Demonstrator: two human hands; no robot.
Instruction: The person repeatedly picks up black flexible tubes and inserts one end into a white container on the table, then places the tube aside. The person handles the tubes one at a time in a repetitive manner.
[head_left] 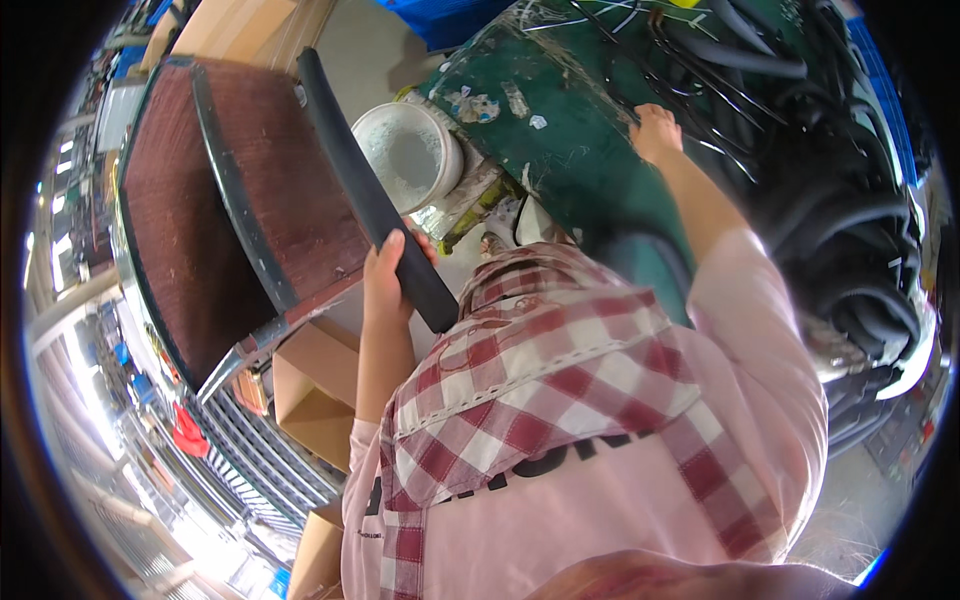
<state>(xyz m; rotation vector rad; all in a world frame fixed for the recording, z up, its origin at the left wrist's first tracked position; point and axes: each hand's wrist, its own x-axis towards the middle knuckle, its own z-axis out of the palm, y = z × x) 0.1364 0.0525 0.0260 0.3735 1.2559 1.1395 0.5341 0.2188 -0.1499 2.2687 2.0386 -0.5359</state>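
My left hand (393, 268) is wrapped round a long black foam tube (345, 160), near its lower end. The tube slants up and away to the left, past a white bucket (408, 150). My right hand (657, 133) reaches forward over the green tabletop (560, 150), beside thin black strips (700, 105). Its fingers look loosely bent and a little apart, with nothing visible in them. A large heap of black foam tubes (840, 220) lies to the right of that hand.
A brown wooden stand with dark metal edges (290, 170) is at the left. Cardboard boxes (315, 375) sit below it and another cardboard box (245, 30) behind. Scraps of clear plastic (475, 105) lie on the tabletop. Something blue (440, 20) is at the far edge.
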